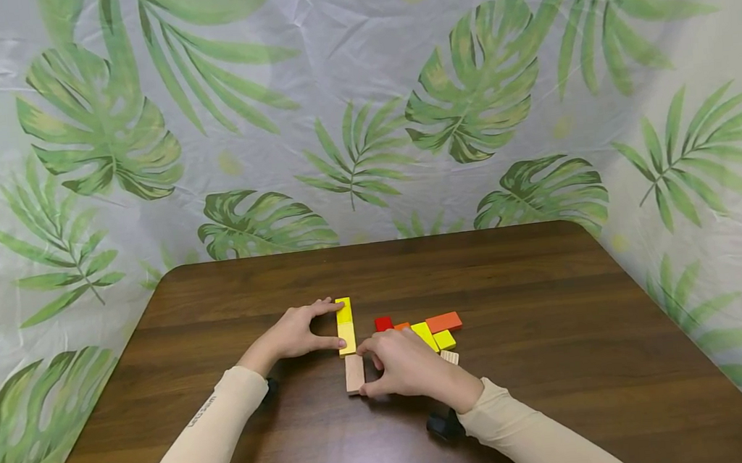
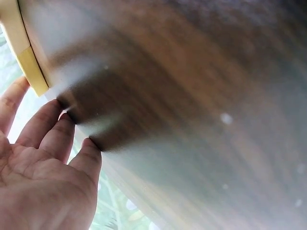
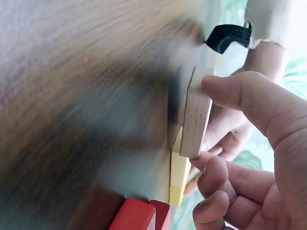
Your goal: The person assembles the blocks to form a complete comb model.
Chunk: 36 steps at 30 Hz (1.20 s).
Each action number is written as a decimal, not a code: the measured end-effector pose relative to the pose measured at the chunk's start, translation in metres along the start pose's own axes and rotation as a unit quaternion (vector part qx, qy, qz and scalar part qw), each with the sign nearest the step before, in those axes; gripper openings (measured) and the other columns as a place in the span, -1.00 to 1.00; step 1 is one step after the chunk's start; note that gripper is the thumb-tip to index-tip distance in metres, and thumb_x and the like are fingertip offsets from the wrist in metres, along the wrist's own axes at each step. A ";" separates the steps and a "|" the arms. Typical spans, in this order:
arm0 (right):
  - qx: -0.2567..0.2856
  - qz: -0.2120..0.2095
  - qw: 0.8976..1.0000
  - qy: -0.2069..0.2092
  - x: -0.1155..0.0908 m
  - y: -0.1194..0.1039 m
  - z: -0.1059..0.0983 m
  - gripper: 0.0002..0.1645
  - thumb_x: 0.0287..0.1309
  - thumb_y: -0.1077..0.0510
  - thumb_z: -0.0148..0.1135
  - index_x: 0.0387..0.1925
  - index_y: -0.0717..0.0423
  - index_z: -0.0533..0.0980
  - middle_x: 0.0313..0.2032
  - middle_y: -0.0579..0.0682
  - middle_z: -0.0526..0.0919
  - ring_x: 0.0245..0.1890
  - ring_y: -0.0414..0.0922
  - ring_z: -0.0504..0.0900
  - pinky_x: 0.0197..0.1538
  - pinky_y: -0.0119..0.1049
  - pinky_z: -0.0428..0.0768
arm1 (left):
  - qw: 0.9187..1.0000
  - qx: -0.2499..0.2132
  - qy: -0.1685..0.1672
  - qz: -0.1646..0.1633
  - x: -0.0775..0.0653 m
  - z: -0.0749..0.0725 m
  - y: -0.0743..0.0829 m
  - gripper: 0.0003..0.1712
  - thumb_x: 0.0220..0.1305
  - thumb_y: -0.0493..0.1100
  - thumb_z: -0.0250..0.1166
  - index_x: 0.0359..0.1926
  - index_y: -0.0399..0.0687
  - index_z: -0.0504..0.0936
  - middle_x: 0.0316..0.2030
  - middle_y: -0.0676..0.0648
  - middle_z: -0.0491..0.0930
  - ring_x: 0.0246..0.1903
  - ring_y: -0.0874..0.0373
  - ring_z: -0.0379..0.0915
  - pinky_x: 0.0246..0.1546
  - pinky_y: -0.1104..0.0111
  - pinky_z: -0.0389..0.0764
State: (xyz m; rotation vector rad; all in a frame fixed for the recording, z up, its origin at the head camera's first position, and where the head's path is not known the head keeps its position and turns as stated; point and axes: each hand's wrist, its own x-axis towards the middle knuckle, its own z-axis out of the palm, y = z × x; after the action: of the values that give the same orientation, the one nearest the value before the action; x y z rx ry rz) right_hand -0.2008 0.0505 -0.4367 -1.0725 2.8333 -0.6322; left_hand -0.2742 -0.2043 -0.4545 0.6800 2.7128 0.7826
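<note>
My right hand (image 1: 407, 363) pinches a plain wooden block (image 1: 354, 373) lengthwise, with the thumb on its near end and a fingertip at its far end. In the right wrist view this wooden block (image 3: 195, 120) is close over the table, overlapping a pale yellow block. That pale yellow block (image 1: 346, 334) and a bright yellow block (image 1: 344, 311) lie end to end in a row beyond it. My left hand (image 1: 297, 330) is to the left of the row, its index finger touching the bright yellow block and its thumb the pale one. Its other fingertips rest on the table in the left wrist view.
Right of the row lies a loose group: a red block (image 1: 383, 323), an orange-red block (image 1: 444, 322), two yellow blocks (image 1: 423, 335) and a striped pale block (image 1: 449, 357), partly behind my right hand. The brown table (image 1: 511, 271) ends at a leaf-patterned curtain (image 1: 359, 80).
</note>
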 end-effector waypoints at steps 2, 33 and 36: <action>-0.003 -0.005 1.000 -0.002 0.001 0.001 0.000 -0.42 0.02 -0.12 0.68 -0.01 0.14 0.75 -0.60 -0.26 0.43 -0.59 -0.35 0.35 -0.44 -0.40 0.29 | 1.000 0.000 -0.001 0.000 0.000 0.000 0.000 -0.05 0.28 0.28 0.53 0.59 0.14 0.44 0.65 -0.22 0.23 0.64 -0.31 0.13 0.57 -0.29 0.23; -0.063 -0.005 0.998 -0.011 0.005 -0.003 0.005 -0.50 0.07 -0.17 0.70 -0.01 -0.06 0.80 -0.58 -0.32 0.42 -0.51 -0.36 0.37 -0.27 -0.28 0.26 | 1.000 -0.003 -0.012 -0.009 -0.001 -0.001 0.001 -0.05 0.30 0.30 0.51 0.61 0.18 0.41 0.67 -0.19 0.19 0.67 -0.29 0.05 0.58 -0.37 0.10; -0.067 -0.007 0.998 -0.011 0.005 -0.004 0.006 -0.47 0.07 -0.17 0.69 0.04 -0.08 0.81 -0.58 -0.31 0.41 -0.51 -0.37 0.37 -0.26 -0.28 0.25 | 1.000 -0.002 -0.013 -0.008 -0.001 -0.001 0.001 -0.04 0.31 0.30 0.50 0.61 0.17 0.40 0.67 -0.20 0.19 0.67 -0.29 0.06 0.57 -0.40 0.09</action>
State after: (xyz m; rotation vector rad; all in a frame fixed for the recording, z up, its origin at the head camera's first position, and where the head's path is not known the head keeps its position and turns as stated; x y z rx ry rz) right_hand -0.2011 0.0428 -0.4405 -1.1109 2.8880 -0.4323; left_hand -0.2729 -0.2045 -0.4527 0.6618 2.6900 0.7692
